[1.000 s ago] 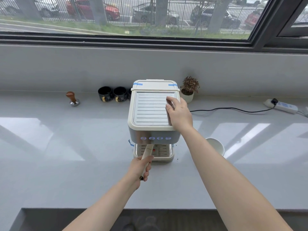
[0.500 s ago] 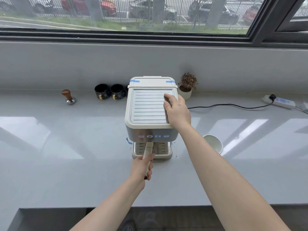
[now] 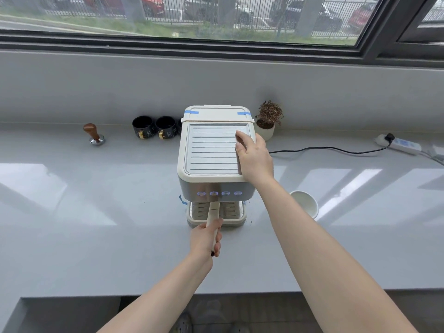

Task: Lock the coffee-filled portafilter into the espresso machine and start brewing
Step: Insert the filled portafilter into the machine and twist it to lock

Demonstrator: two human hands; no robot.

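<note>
1. Step in hand, by the look of it: twisting the cream-handled portafilter (image 3: 213, 216) home under the cream and brushed-steel espresso machine (image 3: 215, 152) on the glossy pale grey desk (image 3: 96, 212).
2. Best done with a firm, level sweep of the handle, no lifting or dipping, so the lugs stay seated in the group head; basket end hidden under the machine front, so seating impossible to confirm.
3. Worth pressing down steadily on the ribbed top so the light body neither slides nor tips toward the desk edge.
4. Handle now pointing almost straight out from below the row of four lit round buttons (image 3: 219, 193), above the slatted cream drip tray (image 3: 216, 213); probably at or close to the locked position.
5. Left hand (image 3: 205, 239): curled tight round the lower end of the handle, fingers wrapped under, thumb on top, clamped on it.
6. Right hand (image 3: 253, 156): flat and relaxed, fingers together, palm resting on the right side of the machine's top, holding nothing, only bracing.
7. Still to do, judging by the layout: freeing a hand to press one of the lit buttons; no cup visible on the drip tray, though a white paper cup (image 3: 305, 204) stands just right of the machine.
</note>
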